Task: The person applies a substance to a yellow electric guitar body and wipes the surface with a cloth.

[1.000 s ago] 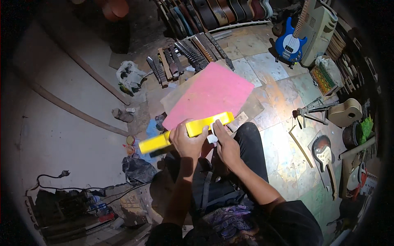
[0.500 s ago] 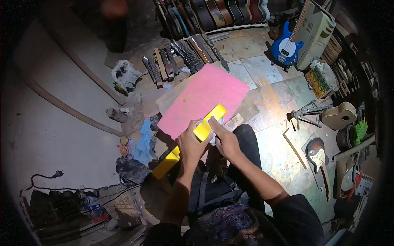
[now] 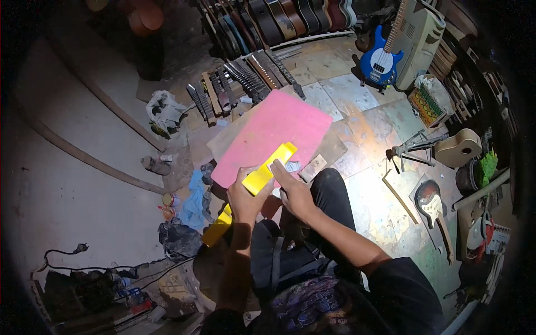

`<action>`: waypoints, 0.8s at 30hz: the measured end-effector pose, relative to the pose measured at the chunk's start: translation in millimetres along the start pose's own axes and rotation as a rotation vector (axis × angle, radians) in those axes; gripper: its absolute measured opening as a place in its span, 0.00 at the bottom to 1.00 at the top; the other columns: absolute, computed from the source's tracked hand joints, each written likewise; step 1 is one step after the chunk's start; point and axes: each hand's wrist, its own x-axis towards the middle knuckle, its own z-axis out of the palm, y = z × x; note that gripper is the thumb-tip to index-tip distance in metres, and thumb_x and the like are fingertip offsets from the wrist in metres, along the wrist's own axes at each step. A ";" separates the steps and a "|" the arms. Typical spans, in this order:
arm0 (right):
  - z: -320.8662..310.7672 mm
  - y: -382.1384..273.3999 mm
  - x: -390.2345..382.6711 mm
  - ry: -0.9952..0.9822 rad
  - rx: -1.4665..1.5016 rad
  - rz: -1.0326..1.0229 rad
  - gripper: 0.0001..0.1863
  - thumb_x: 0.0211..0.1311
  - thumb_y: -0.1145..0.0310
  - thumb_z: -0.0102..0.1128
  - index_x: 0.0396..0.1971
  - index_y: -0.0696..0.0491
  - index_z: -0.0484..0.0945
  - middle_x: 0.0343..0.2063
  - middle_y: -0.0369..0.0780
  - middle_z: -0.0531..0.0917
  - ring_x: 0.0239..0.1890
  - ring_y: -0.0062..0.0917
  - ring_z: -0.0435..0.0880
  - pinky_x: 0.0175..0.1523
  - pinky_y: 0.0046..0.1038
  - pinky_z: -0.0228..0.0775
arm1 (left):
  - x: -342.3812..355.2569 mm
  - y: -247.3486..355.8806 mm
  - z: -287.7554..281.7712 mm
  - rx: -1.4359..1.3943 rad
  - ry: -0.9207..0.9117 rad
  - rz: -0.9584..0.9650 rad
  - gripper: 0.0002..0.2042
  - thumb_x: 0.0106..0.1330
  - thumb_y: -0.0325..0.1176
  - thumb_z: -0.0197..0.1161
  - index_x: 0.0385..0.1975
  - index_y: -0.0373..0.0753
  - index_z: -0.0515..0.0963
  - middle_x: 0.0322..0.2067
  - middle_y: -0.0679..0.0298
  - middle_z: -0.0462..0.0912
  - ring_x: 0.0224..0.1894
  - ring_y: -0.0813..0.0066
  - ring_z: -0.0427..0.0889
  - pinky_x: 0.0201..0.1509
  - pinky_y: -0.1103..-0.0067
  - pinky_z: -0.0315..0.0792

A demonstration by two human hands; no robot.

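Note:
A glossy yellow piece [image 3: 268, 170] with curved, notched edges is tilted over my lap. My left hand [image 3: 244, 199] wraps around its left side. My right hand [image 3: 294, 195] presses its fingers against the right side, with a small white piece of cloth or paper [image 3: 276, 192] showing at the palm. Another yellow section [image 3: 216, 229] shows beyond my left wrist. My arm hides whether both sections are one piece. Below and beyond my hands lies a pink sheet [image 3: 273, 123], with a small pale packet [image 3: 292, 166] near its right edge.
Guitar necks [image 3: 245, 78] lie on the floor ahead, before a row of guitar bodies [image 3: 279, 22]. A blue bass guitar [image 3: 381, 61] leans at the far right. A sunburst guitar [image 3: 430, 206] and metal stand [image 3: 416, 148] are at right. Blue cloth [image 3: 194, 201] lies left.
Both hands and the yellow piece have shifted slightly left in the picture, while the view itself has turned a little. The grip looks much the same.

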 end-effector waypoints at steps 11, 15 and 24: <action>-1.3 31.3 24.4 -0.038 -0.111 0.039 0.36 0.61 0.80 0.54 0.72 0.48 0.67 0.73 0.45 0.67 0.62 0.42 0.81 0.62 0.37 0.77 | -4.6 -18.8 0.9 -0.037 0.114 0.058 0.22 0.52 0.37 0.82 0.45 0.35 0.82 0.37 0.54 0.90 0.40 0.67 0.91 0.46 0.72 0.82; 28.8 13.9 3.8 0.108 -0.038 -0.074 0.39 0.59 0.82 0.51 0.74 0.43 0.65 0.70 0.45 0.72 0.47 0.42 0.88 0.45 0.37 0.84 | -3.2 -22.6 7.4 -0.072 0.129 -0.021 0.23 0.52 0.37 0.82 0.44 0.34 0.82 0.38 0.54 0.91 0.42 0.67 0.91 0.47 0.72 0.82; 27.0 13.7 7.7 -0.049 0.035 -0.151 0.39 0.62 0.77 0.55 0.75 0.44 0.61 0.73 0.43 0.68 0.52 0.44 0.86 0.51 0.39 0.82 | -4.8 -14.1 -10.5 -0.131 0.135 -0.081 0.22 0.50 0.31 0.82 0.44 0.34 0.81 0.41 0.61 0.87 0.43 0.72 0.86 0.52 0.75 0.78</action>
